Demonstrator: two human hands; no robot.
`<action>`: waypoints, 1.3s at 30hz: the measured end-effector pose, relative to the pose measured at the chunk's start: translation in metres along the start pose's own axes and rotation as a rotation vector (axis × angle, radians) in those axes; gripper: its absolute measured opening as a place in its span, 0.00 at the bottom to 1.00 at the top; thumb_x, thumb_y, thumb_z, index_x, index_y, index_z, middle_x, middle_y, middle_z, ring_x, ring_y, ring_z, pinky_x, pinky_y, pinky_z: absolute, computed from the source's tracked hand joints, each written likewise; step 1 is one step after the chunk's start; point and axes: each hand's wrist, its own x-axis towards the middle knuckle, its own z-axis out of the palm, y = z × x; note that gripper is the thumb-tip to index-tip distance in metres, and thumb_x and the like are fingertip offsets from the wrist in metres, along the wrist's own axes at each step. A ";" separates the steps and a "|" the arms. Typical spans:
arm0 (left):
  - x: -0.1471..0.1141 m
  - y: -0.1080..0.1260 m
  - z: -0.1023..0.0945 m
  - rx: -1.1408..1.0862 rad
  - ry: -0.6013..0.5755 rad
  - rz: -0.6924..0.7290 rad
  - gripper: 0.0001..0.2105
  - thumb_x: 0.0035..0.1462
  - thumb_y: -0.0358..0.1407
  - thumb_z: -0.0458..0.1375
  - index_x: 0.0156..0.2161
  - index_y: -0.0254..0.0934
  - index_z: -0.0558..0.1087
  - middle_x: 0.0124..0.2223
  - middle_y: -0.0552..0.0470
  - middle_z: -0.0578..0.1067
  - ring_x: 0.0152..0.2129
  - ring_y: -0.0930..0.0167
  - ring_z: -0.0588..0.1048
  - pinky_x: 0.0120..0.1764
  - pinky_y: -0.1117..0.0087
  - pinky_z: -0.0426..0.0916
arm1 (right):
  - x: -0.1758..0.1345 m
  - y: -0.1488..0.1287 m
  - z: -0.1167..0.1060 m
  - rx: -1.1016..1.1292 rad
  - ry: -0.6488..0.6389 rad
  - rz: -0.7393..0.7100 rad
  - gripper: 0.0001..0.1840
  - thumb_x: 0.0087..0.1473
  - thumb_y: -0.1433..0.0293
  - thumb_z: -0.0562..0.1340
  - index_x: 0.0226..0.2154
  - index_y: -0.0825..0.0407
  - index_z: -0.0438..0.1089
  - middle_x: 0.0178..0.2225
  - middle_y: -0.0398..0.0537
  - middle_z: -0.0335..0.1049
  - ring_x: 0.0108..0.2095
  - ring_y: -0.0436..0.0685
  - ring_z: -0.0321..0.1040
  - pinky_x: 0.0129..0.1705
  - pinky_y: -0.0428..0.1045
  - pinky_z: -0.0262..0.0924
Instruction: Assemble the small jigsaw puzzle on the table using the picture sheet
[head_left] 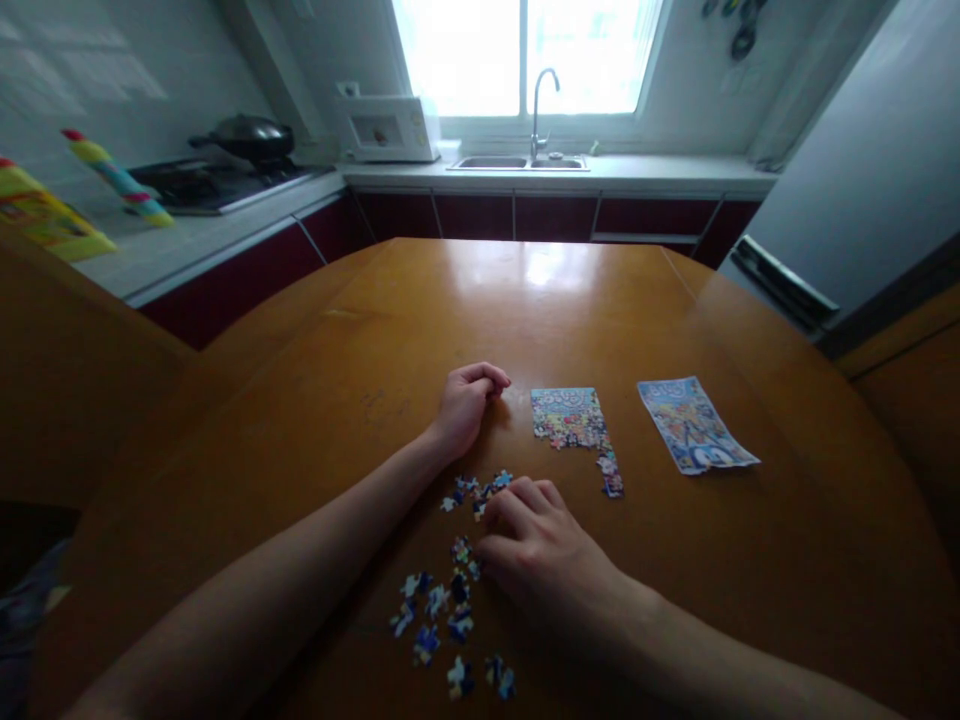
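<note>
Left hand [465, 405] rests near the middle of a brown wooden desk [750, 560], its fingers curled loosely inward; whether anything sits inside the curl cannot be told. Toward the desk's near side, loose jigsaw pieces [426, 640] in blue, white and mixed colours lie scattered in small clusters, some overlapping. Right hand [536, 545] is palm down at the right side of these pieces, fingers bent toward the desk surface; the tips are partly hidden, so it is unclear whether they pinch a piece. Farther up the desk, just right of the left hand and apart from both hands, lies a partly assembled puzzle [566, 415]: flat, with a straight side facing the desk's far edge, a jagged lower side, and a narrow strip running from its right side toward the near side. Next, between the puzzle and the desk's right edge, a colourful printed sheet [690, 425] lies at a slant. Beyond the desk's far left corner, a black pan [251, 138] sits on a stove [240, 187]; past the far edge come a white microwave [386, 128], then a sink [491, 163] with a curved tap [535, 115].
</note>
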 end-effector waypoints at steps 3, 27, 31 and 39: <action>0.000 0.001 0.000 0.006 -0.002 0.006 0.05 0.39 0.28 0.54 0.21 0.34 0.73 0.27 0.51 0.72 0.23 0.75 0.66 0.26 0.75 0.58 | 0.001 -0.002 -0.001 -0.004 -0.025 0.006 0.05 0.61 0.69 0.61 0.34 0.51 0.71 0.40 0.51 0.69 0.43 0.59 0.58 0.47 0.54 0.53; -0.002 0.003 0.002 0.000 -0.007 0.007 0.06 0.39 0.26 0.54 0.21 0.34 0.74 0.25 0.52 0.72 0.23 0.76 0.67 0.26 0.77 0.58 | 0.000 -0.001 -0.011 0.065 -0.120 -0.100 0.02 0.57 0.74 0.58 0.34 0.52 0.65 0.36 0.48 0.71 0.40 0.57 0.61 0.47 0.53 0.55; -0.001 0.000 0.001 0.068 -0.012 0.051 0.07 0.40 0.27 0.53 0.21 0.35 0.74 0.25 0.52 0.72 0.23 0.74 0.67 0.26 0.75 0.58 | 0.004 0.017 -0.019 0.272 -0.026 -0.055 0.07 0.56 0.78 0.57 0.33 0.52 0.66 0.34 0.46 0.71 0.37 0.53 0.63 0.42 0.48 0.58; -0.012 0.006 0.009 0.435 -0.282 0.330 0.12 0.49 0.24 0.50 0.23 0.36 0.75 0.29 0.51 0.75 0.30 0.71 0.73 0.37 0.69 0.66 | 0.007 0.090 -0.033 0.252 0.422 0.357 0.08 0.53 0.80 0.61 0.30 0.52 0.73 0.30 0.45 0.73 0.32 0.53 0.66 0.37 0.49 0.58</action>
